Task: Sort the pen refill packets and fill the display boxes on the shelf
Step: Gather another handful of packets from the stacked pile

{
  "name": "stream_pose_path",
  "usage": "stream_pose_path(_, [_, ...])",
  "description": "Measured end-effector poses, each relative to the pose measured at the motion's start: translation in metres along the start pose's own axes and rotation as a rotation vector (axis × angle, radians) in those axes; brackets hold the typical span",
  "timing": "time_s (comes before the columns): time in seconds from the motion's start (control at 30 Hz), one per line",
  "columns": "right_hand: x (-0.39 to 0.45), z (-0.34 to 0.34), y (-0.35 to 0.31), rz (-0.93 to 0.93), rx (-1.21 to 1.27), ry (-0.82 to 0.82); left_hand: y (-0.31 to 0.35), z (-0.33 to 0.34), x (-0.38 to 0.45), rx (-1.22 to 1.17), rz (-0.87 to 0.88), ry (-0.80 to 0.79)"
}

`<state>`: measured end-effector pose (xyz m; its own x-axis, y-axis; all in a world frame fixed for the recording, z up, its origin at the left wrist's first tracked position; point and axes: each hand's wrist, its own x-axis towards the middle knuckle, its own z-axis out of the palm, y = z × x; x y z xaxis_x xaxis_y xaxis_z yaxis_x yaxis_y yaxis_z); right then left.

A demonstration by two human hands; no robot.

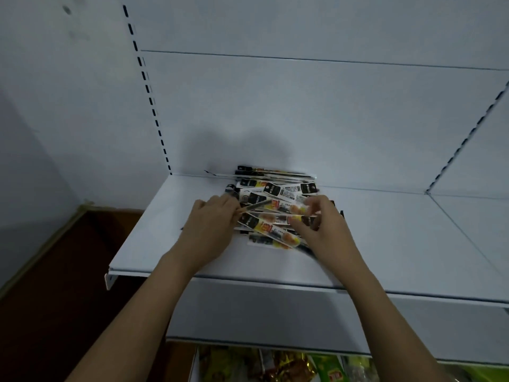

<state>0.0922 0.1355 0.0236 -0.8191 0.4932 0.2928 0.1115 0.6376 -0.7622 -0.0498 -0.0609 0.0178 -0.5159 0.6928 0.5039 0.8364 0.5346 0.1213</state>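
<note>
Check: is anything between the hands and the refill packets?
Nothing visible. Left hand and right hand both already pinch packets from the pile on the shelf. No display box is in view.

A white metal shelf (154, 232) carries a loose heap of pen refill packets (275, 205), overlapping at mixed angles near its back edge; a few of them lean against the back panel (303, 119).
</note>
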Motion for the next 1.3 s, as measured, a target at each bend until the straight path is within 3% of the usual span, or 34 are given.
stream_pose_path(0.1, [-0.006,0.002,0.008,-0.054,-0.240,-0.220,0.001,0.013,-0.009,-0.010,-0.071,0.091])
stream_pose_path(0.2, [-0.008,0.007,0.010,-0.158,-0.442,-0.174,0.009,0.015,-0.013,-0.074,-0.066,0.154])
stream_pose_path(0.27, [-0.007,0.009,0.011,-0.176,-0.453,-0.121,0.010,0.011,-0.015,-0.064,0.011,0.288])
stream_pose_path(0.37, [-0.007,0.006,0.004,-0.219,-0.326,-0.094,0.012,0.010,-0.017,-0.056,0.253,0.406])
stream_pose_path(0.43, [-0.006,0.005,-0.006,-0.192,-0.168,-0.190,0.014,0.015,-0.015,-0.041,0.383,0.331])
stream_pose_path(0.57, [-0.003,0.009,-0.019,-0.123,0.106,-0.304,0.017,0.021,-0.005,0.022,0.403,0.150])
stream_pose_path(0.63, [0.000,0.008,-0.017,-0.018,0.289,-0.245,0.018,0.023,-0.002,0.065,0.369,0.114])
stream_pose_path(0.7, [0.005,0.003,-0.008,0.002,0.301,-0.095,0.019,0.026,-0.001,0.045,0.300,0.092])
stream_pose_path(0.8, [0.011,-0.009,0.010,-0.136,0.044,0.072,0.019,0.028,-0.001,-0.031,0.127,0.111])
stream_pose_path(0.93, [0.010,0.001,0.032,-0.222,-0.244,0.025,0.019,0.027,0.000,-0.017,0.027,0.132])
stream_pose_path(1.03, [0.005,0.009,0.040,-0.236,-0.305,0.045,0.019,0.029,-0.001,-0.012,0.028,0.165])
stream_pose_path(1.2, [0.006,0.009,0.042,-0.302,-0.339,0.253,0.023,0.025,-0.001,-0.020,0.131,0.292])
stream_pose_path(1.3, [0.007,0.009,0.036,-0.373,-0.351,0.284,0.022,0.029,-0.002,-0.012,0.194,0.330])
